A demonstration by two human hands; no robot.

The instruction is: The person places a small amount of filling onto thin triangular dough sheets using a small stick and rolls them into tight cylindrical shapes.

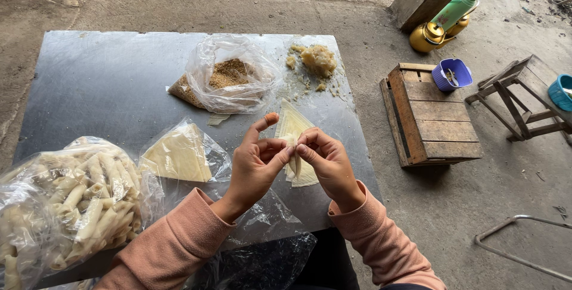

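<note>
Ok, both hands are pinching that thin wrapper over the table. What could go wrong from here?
The left hand and right hand pinch a thin pale wrapper between fingertips; pulled unevenly, it may tear. The loose stack of wrappers lies bare right beneath the hands, so a wrist could brush it askew. The filling mound already sheds crumbs over the metal table; crumbs could stick to the sheets.
</note>
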